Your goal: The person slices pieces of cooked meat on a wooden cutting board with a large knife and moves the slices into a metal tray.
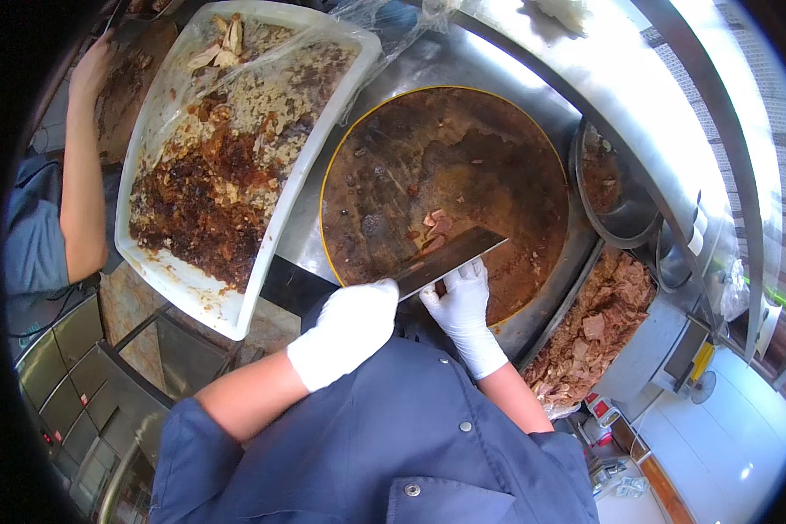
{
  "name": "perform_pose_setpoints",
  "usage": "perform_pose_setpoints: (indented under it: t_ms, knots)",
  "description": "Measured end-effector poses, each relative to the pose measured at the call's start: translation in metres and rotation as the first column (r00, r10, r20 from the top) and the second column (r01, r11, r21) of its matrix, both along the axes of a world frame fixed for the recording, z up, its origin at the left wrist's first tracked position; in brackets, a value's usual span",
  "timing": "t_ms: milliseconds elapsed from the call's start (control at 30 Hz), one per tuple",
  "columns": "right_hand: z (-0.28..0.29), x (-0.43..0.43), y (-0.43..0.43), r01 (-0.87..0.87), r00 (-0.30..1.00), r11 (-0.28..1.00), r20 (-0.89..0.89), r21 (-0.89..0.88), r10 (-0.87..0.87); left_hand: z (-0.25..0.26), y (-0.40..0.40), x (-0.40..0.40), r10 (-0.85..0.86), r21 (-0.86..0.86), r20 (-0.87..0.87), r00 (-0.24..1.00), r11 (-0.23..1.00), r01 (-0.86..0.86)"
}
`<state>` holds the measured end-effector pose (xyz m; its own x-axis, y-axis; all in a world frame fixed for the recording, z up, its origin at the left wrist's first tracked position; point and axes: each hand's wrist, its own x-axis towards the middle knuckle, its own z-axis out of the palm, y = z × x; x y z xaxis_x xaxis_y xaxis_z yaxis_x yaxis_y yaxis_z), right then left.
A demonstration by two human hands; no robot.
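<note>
My left hand [357,331], in a white glove, grips the handle end of a wide cleaver [449,259]. The blade slants up to the right over a round wooden chopping block [380,170] with a yellow rim. My right hand [465,308], also gloved, is at the blade's near edge with its fingers bent. Whether anything sits between its thumb and fingers is not clear. Small pieces of pinkish meat [437,223] lie on the block just beyond the blade, and the cleaver partly covers some of them.
A white plastic tub [252,308] with browned scraps and congealed fat stands left, under plastic film [281,46]. Right of the block is a long tray of sliced meat [589,334], with a metal bowl [619,229] beyond. Another person's arm [82,177] works at far left.
</note>
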<state>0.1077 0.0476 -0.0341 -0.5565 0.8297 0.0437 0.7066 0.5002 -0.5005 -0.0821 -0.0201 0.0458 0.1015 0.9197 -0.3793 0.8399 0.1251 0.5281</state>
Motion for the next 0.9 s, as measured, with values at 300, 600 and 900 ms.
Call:
perform_pose_setpoints:
  t_ms: [300, 600, 900]
  knots:
    - [-0.003, 0.004, -0.005, 0.042, 0.998, 0.999, -0.040, 0.028, -0.041, -0.013, 0.013, -0.001, 0.004, 0.019, 0.027, 1.000, 1.000, -0.005]
    - [-0.003, 0.001, -0.002, 0.019, 0.999, 1.000, -0.026, 0.006, -0.019, -0.023, 0.023, 0.009, -0.025, -0.098, -0.022, 0.999, 0.995, 0.023]
    - [-0.004, 0.003, -0.004, 0.044, 0.997, 0.998, -0.058, 0.035, -0.042, -0.004, 0.013, 0.002, -0.016, 0.065, 0.051, 0.999, 0.998, 0.013]
